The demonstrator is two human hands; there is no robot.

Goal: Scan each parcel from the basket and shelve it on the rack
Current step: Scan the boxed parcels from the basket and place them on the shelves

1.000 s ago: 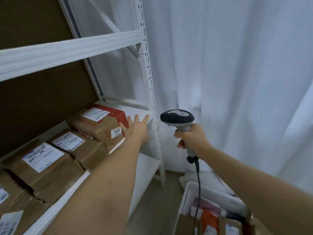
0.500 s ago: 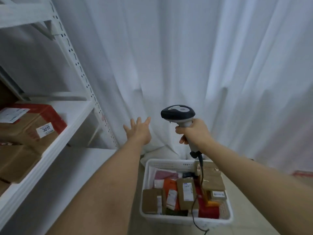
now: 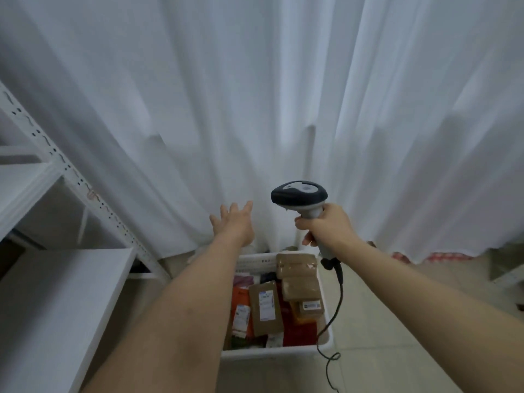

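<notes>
A white basket stands on the floor below my arms, filled with several brown and red parcels. My left hand is stretched out above the basket's far edge with fingers spread and holds nothing. My right hand grips the handle of a black and grey barcode scanner, held upright above the basket's right side. Its cable hangs down over the basket rim. The white rack is at the left; the shelves in view show no parcels.
A white curtain hangs behind the basket and fills the background. The rack's perforated upright slants down toward the basket. Pale floor tiles lie to the right, with something red under the curtain hem.
My view has swung right, away from the shelved parcels, and down over the basket. My left hand left the shelf and now hovers over the basket. My right hand still holds the scanner.
</notes>
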